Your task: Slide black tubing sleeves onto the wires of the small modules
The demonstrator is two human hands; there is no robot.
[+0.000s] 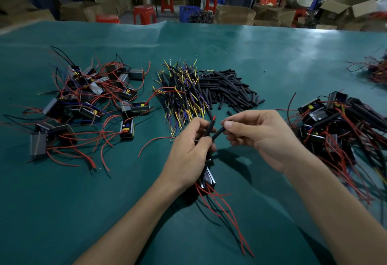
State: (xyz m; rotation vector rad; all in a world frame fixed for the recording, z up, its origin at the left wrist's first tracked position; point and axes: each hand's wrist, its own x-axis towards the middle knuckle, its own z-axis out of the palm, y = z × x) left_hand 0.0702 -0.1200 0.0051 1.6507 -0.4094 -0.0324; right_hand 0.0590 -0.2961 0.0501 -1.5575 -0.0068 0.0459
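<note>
My left hand [191, 149] grips a small module [207, 177] whose red wires trail toward me; its fingers also hold a black sleeve [210, 129] with a red wire tip poking out of its top. My right hand [257, 134] pinches a second black tubing sleeve [217, 134] between thumb and forefinger, its lower end meeting my left fingers. A heap of loose black sleeves [228, 88] lies behind my hands.
A pile of modules with red wires [88, 101] lies at the left, another pile [335, 130] at the right. A bundle of yellow, blue and black wires [180, 93] sits mid-table on the green mat [104, 202]. Stools, boxes and people are beyond.
</note>
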